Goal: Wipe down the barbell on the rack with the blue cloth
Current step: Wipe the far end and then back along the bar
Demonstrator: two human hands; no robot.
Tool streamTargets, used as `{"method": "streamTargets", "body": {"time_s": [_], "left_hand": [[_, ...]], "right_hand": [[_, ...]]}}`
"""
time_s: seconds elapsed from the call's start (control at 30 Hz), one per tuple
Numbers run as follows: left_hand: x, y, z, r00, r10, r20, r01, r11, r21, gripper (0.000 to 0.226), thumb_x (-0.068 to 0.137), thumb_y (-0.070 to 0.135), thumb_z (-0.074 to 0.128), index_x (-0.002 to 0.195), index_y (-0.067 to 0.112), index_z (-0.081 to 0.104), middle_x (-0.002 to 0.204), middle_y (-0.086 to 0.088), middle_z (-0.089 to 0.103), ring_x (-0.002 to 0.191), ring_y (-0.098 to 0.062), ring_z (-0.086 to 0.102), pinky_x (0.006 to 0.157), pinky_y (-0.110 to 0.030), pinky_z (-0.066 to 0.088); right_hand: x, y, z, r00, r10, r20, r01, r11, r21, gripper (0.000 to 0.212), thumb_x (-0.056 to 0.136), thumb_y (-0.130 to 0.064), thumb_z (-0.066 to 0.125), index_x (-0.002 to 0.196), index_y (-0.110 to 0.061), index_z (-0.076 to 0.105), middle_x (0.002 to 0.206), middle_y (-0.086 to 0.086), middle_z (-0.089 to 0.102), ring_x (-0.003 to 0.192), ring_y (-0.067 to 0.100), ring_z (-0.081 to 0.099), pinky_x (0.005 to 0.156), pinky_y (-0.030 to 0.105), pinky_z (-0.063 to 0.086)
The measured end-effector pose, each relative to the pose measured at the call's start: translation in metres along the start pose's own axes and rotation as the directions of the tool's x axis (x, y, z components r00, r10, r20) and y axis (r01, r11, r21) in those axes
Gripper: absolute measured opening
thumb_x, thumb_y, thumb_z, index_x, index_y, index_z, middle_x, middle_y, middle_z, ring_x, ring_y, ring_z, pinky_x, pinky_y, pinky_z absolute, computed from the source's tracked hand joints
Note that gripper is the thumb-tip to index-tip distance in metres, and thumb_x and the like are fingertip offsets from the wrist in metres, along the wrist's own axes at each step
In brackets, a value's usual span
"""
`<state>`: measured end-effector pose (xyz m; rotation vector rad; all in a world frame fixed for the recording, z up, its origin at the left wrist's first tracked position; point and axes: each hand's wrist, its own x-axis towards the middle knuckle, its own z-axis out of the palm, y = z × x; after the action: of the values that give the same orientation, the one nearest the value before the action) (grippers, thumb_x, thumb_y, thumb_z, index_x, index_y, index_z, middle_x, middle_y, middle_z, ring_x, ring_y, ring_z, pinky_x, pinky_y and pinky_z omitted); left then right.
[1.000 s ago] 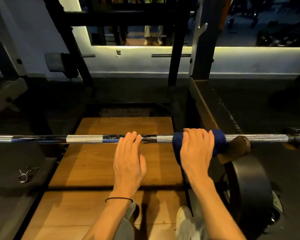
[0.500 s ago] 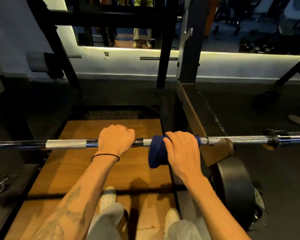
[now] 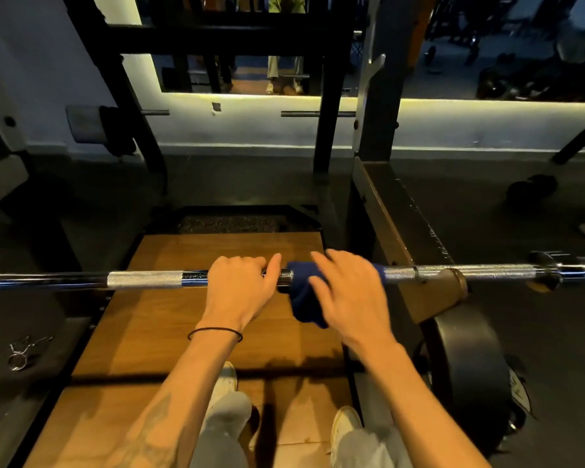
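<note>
- Head view: barbell (image 3: pixel 142 280) lies across the rack; left hand (image 3: pixel 238 285) curls around it.
- Right hand (image 3: pixel 348 292), blurred, presses blue cloth (image 3: pixel 304 298) on the bar, fingers loosely spread.
- Wrap fully, then slide steadily.

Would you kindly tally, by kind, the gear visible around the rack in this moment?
Barbell: 1
Blue cloth: 1
Weight plate: 1
Spring collar: 1
Hands: 2, left hand gripping the barbell, right hand over the cloth
Total: 6
</note>
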<state>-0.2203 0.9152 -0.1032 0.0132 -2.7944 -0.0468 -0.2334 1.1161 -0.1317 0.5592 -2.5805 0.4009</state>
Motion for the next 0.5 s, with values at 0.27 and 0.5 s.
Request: {"method": "streamTargets", "body": {"time_s": [0.27, 0.5], "left_hand": [[-0.027, 0.008, 0.022, 0.962, -0.093, -0.258, 0.021, 0.964, -0.267, 0.025, 0.104, 0.029, 0.039, 0.084, 0.023, 0.052, 0.077, 0.007, 0.047, 0.072, -0.014, 0.041, 0.073, -0.032, 0.033], [-0.041, 0.007, 0.026, 0.944, -0.044, -0.328, -0.055, 0.957, -0.286, 0.024, 0.101, 0.021, 0.044, 0.111, 0.01, 0.062, 0.103, -0.004, 0.062, 0.098, -0.022, 0.056, 0.107, -0.04, 0.036]], "right_hand": [[-0.003, -0.021, 0.016, 0.871, 0.45, -0.195, -0.456, 0.89, 0.019, 0.045, 0.103, -0.035, 0.033, 0.135, -0.017, 0.06, 0.138, 0.004, 0.059, 0.139, 0.028, 0.041, 0.124, 0.044, 0.004], [0.005, -0.02, 0.004, 0.998, -0.034, 0.043, 0.035, 0.999, -0.016, 0.042, 0.103, -0.041, 0.04, 0.133, -0.018, 0.06, 0.128, 0.005, 0.063, 0.121, 0.024, 0.056, 0.109, 0.041, 0.038]]}}
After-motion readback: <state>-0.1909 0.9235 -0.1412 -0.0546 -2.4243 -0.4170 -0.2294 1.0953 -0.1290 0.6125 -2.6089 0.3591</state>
